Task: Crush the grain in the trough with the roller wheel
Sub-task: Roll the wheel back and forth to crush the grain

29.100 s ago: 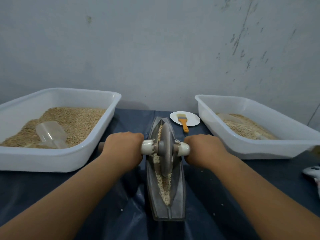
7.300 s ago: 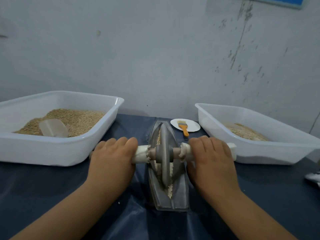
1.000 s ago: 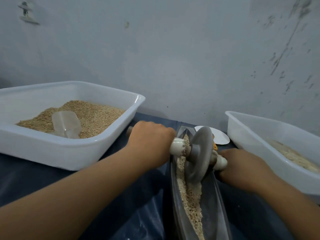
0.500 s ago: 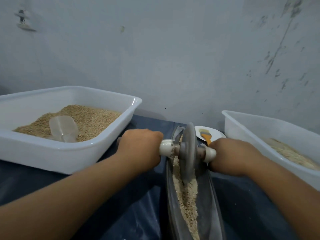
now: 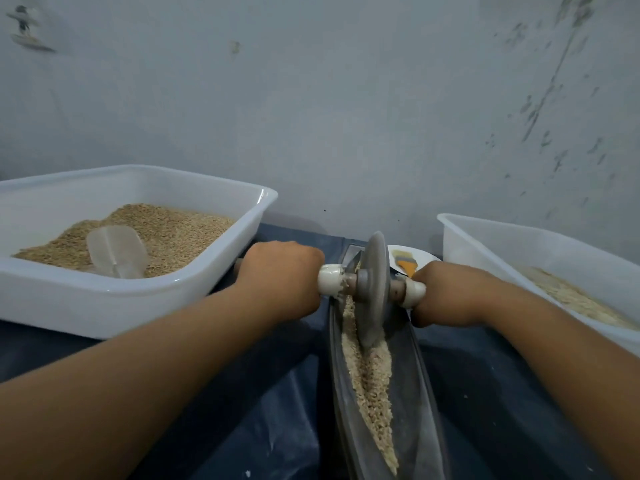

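Observation:
A grey metal roller wheel (image 5: 373,289) stands upright in the narrow boat-shaped trough (image 5: 420,403), toward its far end. Tan crushed grain (image 5: 370,382) lies along the trough's groove in front of the wheel. A white axle handle sticks out on each side of the wheel. My left hand (image 5: 280,278) grips the left handle and my right hand (image 5: 446,292) grips the right one, both fists closed round it.
A white tub (image 5: 121,303) at the left holds whole grain and a clear plastic scoop (image 5: 116,251). Another white tub (image 5: 519,244) with paler grain stands at the right. Behind the trough, a small white plate (image 5: 420,256) carries an orange-handled brush (image 5: 405,263). Dark blue sheeting covers the table.
The wheel has straightened from a rightward tilt to upright and sits a little further along the trough. Both hands keep their grip on the handles.

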A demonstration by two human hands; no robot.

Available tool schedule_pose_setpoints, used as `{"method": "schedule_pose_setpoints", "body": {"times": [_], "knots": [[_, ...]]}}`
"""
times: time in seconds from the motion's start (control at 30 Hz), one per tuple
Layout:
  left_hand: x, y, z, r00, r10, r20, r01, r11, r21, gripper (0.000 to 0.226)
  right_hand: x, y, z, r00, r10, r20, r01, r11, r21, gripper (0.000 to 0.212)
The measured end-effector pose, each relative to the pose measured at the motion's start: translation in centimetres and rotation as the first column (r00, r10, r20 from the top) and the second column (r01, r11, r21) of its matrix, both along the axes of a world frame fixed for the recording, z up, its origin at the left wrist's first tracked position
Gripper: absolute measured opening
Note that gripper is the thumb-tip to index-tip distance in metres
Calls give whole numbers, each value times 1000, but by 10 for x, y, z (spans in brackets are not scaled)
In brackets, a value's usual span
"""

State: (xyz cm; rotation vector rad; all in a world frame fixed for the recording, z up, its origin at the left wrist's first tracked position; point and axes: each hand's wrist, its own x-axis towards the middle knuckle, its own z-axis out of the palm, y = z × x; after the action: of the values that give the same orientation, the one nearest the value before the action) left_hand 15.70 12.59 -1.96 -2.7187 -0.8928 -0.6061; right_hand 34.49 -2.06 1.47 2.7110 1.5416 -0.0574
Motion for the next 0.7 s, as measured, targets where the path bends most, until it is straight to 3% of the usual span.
{"method": "schedule_pose_setpoints", "body": {"times": [0.1,0.3,0.47,0.57,0.7], "knots": [[8,3,13,998,-17,-61,15,999,-37,24,2,6,6,992,-35,-124,38,999,22,14],[-7,-7,-8,998,-21,53,14,991,131,29,-1,-16,-14,999,-12,42,10,1000,27,12],[6,1,8,1000,-23,-20,24,999,46,26,2,0,2,976,-67,-208,67,998,-8,13],[10,-2,16,999,-26,-39,27,999,24,23,5,0,1,970,-76,-230,86,996,35,14],[0,-10,2,993,-104,51,87,959,271,32,0,-20,-20,997,-46,-67,51,996,74,21]]}}
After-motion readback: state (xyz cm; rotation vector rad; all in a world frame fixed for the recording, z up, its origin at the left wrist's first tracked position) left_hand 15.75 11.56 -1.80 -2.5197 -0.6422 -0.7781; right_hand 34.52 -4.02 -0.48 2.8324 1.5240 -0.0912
